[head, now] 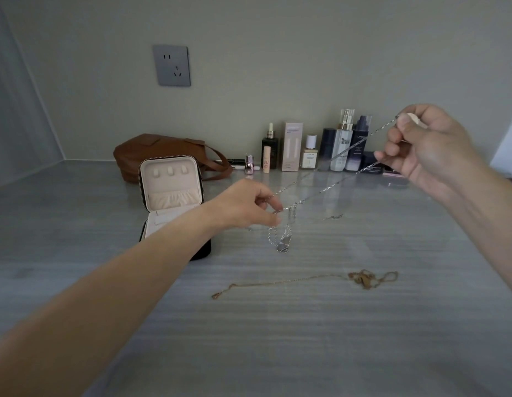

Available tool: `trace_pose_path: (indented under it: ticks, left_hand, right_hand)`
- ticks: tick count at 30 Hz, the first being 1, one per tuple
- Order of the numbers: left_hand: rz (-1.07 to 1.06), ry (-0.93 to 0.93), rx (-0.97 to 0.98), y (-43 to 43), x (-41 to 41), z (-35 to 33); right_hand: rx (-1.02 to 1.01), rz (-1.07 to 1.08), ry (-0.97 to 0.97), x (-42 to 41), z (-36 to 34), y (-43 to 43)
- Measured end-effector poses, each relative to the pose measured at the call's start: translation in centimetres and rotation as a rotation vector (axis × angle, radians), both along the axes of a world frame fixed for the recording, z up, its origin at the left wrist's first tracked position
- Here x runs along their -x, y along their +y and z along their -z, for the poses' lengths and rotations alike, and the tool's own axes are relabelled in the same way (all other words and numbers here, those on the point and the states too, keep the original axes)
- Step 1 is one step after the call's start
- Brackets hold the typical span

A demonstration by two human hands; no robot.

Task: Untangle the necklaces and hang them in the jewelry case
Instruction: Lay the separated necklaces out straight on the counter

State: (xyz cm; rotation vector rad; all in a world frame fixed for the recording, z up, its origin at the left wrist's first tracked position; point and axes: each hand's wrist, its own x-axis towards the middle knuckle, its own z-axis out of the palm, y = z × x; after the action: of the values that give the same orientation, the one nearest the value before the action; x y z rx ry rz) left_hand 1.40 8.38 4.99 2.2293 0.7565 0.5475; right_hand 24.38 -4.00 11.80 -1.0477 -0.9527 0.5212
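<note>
A silver necklace [329,188] stretches in two strands above the grey table. My right hand [426,150], raised at the right, pinches its upper end. My left hand [249,204] pinches the chain lower down, near the middle of the view. Below my left fingers a tangle of silver chain with a pendant [283,245] hangs down to the tabletop. A gold necklace [360,279] lies loose on the table nearer to me, bunched at its right end. The open jewelry case [170,184], black outside and cream inside, stands at the left behind my left forearm, its lid upright.
A brown leather bag [151,150] lies behind the case. Several cosmetic bottles and boxes [320,147] line the back wall. A grey wall socket [171,65] sits above the bag. A corner wall closes off the left side.
</note>
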Motion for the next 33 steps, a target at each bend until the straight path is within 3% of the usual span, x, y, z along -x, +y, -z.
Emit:
trace_pose_path:
  ticks: [16,23,33]
  left_hand:
    - [-0.095,-0.077,-0.042,-0.7,-0.7,-0.7]
    - [0.037,0.006,0.063,-0.8,-0.2,-0.7]
    - [-0.066,-0.062,0.035,-1.2,-0.2,-0.5]
  right_hand:
    - [0.018,0.036,-0.065,-0.6,-0.5,-0.2]
    - [0.029,0.026,-0.06,-0.8,-0.2,-0.4]
    - [0.033,0.018,-0.057,0.0,-0.4,-0.2]
